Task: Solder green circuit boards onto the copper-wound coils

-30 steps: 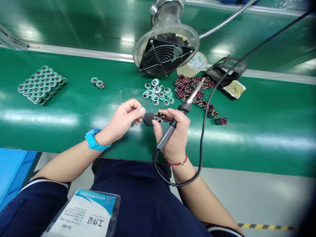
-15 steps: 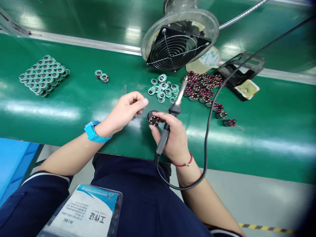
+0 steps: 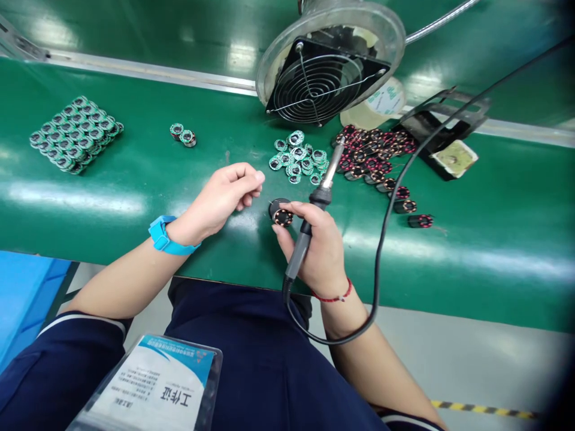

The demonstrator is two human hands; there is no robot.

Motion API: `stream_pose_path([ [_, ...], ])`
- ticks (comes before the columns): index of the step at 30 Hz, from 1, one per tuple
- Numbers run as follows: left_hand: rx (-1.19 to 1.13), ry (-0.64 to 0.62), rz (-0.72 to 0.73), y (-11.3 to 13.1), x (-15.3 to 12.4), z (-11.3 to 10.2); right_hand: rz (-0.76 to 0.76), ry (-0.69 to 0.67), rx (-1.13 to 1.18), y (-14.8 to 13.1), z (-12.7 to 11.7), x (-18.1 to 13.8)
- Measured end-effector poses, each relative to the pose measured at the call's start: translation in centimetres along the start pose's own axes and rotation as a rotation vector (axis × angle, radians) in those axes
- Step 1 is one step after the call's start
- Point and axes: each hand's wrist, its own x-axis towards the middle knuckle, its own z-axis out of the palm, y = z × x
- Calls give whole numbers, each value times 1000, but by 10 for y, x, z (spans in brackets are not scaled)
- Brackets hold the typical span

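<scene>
My right hand is wrapped round a soldering iron, whose metal tip points up and away. Its thumb and forefinger also rest against a small motor stator, black with copper windings at its end, sitting on a dark round base. To the left, my left hand is closed in a pinch, thumb against the forefinger. Whatever is between those fingertips, if anything, is too small to see. Ahead of both hands lies a loose group of green ring-shaped circuit boards.
Many stators are heaped at right beneath a fan. A soldering iron stand with a yellowish sponge is farther right. Board-topped parts are stacked at far left, two more nearer. The iron's black cable loops over my right forearm.
My left hand has drawn slightly left, away from the stator, still pinched. The right hand keeps its hold on the soldering iron and stator. The camera view has shifted a little.
</scene>
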Motion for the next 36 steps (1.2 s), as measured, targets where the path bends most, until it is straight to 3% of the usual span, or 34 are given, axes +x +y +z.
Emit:
stream_pose_path([
  [2,54,-52,-17,3,-1,-1,-4,12,-16,0,-1,1],
  [6,242,-312,1,4,-5,2,-6,32,-14,0,-4,2],
  [9,271,-368,62,-1,-8,6,-23,47,-12,-1,-4,2],
  [12,279,-300,118,-4,-8,8,4,34,-11,-1,-3,1],
  [18,110,77,198,2,0,-2,132,11,54,18,-2,1],
  [21,46,157,220,2,6,-7,141,-32,165,33,3,1],
  [27,174,171,280,-7,12,-7,95,-186,173,46,16,0],
  [30,300,140,279,-14,18,-10,69,-174,152,46,16,-1],
  [36,679,-3,290,-17,43,-6,88,-67,321,50,11,-3],
])
